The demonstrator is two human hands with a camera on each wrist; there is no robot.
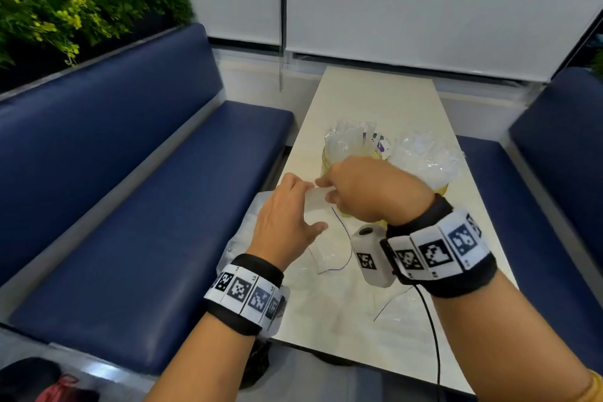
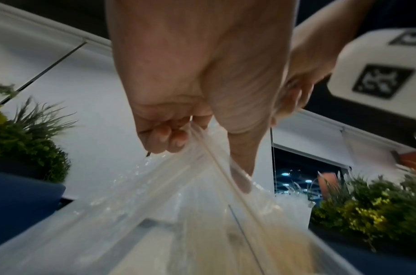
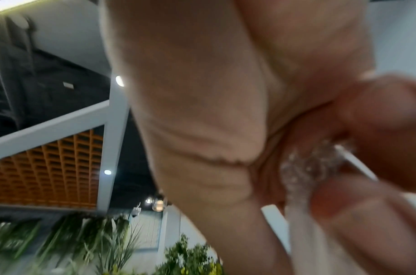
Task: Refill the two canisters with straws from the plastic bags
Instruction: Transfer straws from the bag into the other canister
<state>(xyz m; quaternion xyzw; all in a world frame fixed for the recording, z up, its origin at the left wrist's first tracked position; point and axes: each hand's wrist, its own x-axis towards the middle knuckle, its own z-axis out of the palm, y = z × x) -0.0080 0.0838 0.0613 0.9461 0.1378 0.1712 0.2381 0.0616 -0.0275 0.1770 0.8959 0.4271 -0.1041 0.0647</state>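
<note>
Both hands meet over the near half of the pale table. My left hand grips the upper edge of a clear plastic bag in curled fingers, and the film stretches down and away from them. My right hand pinches the same bag from the other side; crumpled plastic and a thin white straw show between its fingertips. The rest of the bag sags onto the table. Behind the hands stand two yellowish canisters holding clear-wrapped straws.
Blue padded benches flank the table. Green plants stand behind the left bench. White blinds close off the far end. A black cable hangs from my right wrist. A dark bag lies on the floor at lower left.
</note>
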